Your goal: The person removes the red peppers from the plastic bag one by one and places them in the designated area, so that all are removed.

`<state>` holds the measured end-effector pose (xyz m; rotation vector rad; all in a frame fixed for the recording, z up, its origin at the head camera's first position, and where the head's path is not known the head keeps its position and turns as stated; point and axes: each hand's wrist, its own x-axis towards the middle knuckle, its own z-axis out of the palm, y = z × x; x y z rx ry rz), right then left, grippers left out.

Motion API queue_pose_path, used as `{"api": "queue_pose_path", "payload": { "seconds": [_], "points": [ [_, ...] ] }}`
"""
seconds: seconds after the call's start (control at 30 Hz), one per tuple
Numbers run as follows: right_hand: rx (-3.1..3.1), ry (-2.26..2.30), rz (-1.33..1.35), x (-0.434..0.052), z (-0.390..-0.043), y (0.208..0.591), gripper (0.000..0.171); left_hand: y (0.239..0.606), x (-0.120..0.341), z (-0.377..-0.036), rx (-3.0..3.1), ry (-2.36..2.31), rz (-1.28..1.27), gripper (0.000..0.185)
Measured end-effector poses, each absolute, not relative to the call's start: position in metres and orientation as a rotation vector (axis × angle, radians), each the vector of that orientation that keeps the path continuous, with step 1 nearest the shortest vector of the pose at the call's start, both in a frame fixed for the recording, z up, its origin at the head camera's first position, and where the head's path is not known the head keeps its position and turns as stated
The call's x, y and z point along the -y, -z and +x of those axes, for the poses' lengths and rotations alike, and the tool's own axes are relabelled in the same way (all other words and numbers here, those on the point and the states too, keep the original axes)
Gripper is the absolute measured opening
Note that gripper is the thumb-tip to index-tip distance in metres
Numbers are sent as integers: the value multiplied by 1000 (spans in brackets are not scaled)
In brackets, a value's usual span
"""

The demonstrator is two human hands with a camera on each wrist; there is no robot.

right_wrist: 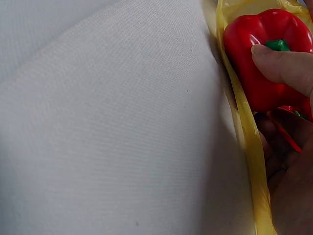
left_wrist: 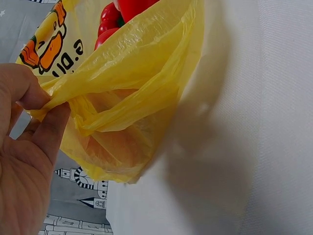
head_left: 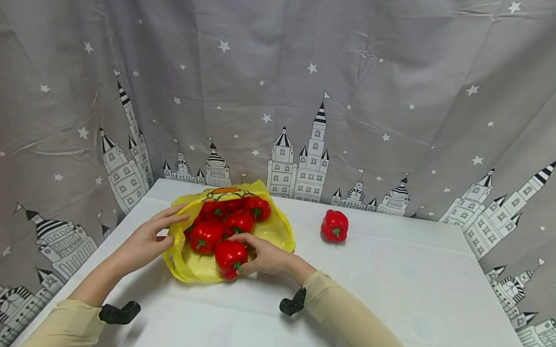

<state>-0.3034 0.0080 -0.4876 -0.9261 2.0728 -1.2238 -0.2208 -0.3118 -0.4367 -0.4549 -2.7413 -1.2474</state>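
Note:
A yellow plastic bag (head_left: 279,233) lies on its side with its mouth toward me and several red bell peppers (head_left: 206,236) inside. My left hand (head_left: 147,242) pinches the bag's left edge between thumb and fingers, as the left wrist view shows on the gathered yellow film (left_wrist: 132,68). At the front of the mouth, my right hand (head_left: 267,257) holds one red bell pepper (head_left: 229,258), the thumb on its front beside the green stem. In the right wrist view that pepper (right_wrist: 244,58) is just inside the bag's rim, the fingers behind it partly hidden.
Another red bell pepper (head_left: 335,226) stands by itself to the right of the bag, on the white tablecloth (head_left: 395,297). A grey curtain (head_left: 363,93) with printed castles and stars hangs behind and at the sides of the table.

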Motion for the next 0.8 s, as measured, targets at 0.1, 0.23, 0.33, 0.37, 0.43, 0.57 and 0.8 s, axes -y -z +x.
{"api": "queue_pose_path", "payload": {
  "seconds": [0.1, 0.23, 0.33, 0.37, 0.43, 0.57, 0.8],
  "points": [
    [-2067, 1238, -924, -8, -303, 488, 72, 436, 311, -220, 2750, 1251, -440, 54],
    [-2078, 1238, -933, -9, -302, 489, 71, 435, 311, -219, 2756, 1261, -431, 54],
    [-2067, 1250, -935, -9, -302, 490, 69, 435, 310, -219, 2752, 1268, -436, 54],
    [-2061, 1254, -932, -9, -302, 490, 69, 434, 310, -219, 2751, 1269, -437, 54],
    [-2050, 1270, -927, -9, -302, 490, 69, 434, 310, -219, 2747, 1277, -446, 54],
    [-2019, 1333, -906, -10, -302, 490, 68, 433, 310, -218, 2751, 1271, -442, 54],
    [-1929, 1458, -847, -14, -302, 487, 67, 435, 311, -220, 2767, 1263, -416, 55]
  ]
}}
